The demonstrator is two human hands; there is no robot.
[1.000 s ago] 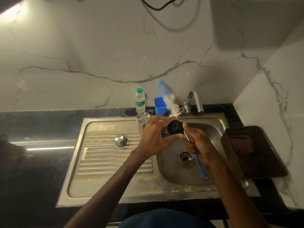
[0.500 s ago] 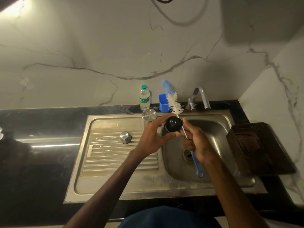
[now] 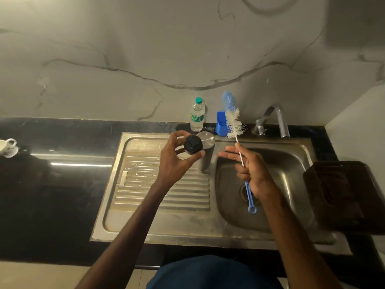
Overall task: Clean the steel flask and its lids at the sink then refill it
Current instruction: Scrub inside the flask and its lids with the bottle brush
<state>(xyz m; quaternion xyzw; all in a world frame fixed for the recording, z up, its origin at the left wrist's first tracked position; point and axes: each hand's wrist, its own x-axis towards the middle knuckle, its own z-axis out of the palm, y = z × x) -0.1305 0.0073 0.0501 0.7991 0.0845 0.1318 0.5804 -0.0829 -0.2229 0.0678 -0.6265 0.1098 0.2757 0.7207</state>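
My left hand [image 3: 177, 161] grips a black flask lid [image 3: 192, 147] by its rim, held above the ribbed drainboard [image 3: 162, 197]. Right behind the lid, the open steel flask [image 3: 206, 155] stands upright on the drainboard at the basin's edge. My right hand [image 3: 253, 174] holds a bottle brush over the basin, two fingers stretched out towards the flask. The brush's white bristles [image 3: 233, 126] point up and away, and its blue handle [image 3: 249, 198] hangs below my palm. Brush and lid are apart. The small steel cap is mostly hidden behind my left hand.
The steel sink basin [image 3: 277, 163] lies under my right hand, with the tap [image 3: 278, 119] behind it. A water bottle [image 3: 197, 115] and a blue holder [image 3: 220, 126] stand at the wall. A brown basket [image 3: 343, 195] sits right of the sink, a white cup [image 3: 8, 146] far left.
My left hand has carried the black lid left, away from the brush and in front of the flask. The brush, which touched the lid before, now stands free over the basin.
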